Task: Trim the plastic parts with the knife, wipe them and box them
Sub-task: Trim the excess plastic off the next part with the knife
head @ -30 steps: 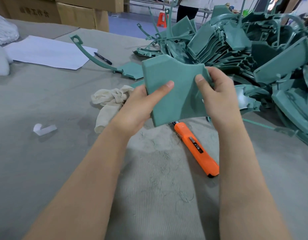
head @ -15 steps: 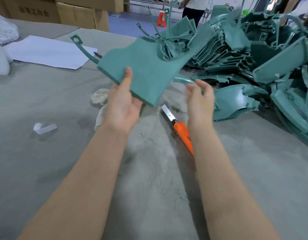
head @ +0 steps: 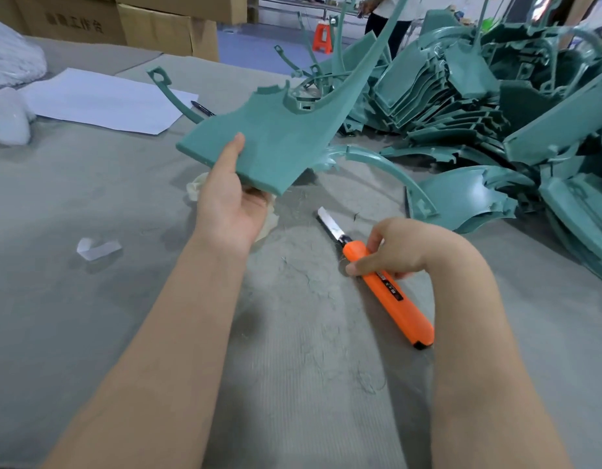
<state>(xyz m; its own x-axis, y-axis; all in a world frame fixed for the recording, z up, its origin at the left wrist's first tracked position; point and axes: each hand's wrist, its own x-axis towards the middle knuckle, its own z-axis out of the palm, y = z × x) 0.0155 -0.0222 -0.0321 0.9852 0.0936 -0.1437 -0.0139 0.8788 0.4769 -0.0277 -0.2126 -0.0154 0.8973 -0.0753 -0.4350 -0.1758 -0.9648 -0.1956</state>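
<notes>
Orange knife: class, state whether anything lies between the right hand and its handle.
Nothing visible does. The right hand pinches the orange knife on the table; the left hand holds the green plastic part aside.

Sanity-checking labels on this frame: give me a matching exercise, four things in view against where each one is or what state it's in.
Things:
1. knife
2. plastic part
3. paper sheet
4. rag

States:
A. held up off the table by the left hand
B. flat at the far left, a pen at its edge
C. lying on the table, handle pinched by the right hand
D. crumpled, partly hidden behind the left hand

Pairs: 1-C; 2-A; 3-B; 4-D
</notes>
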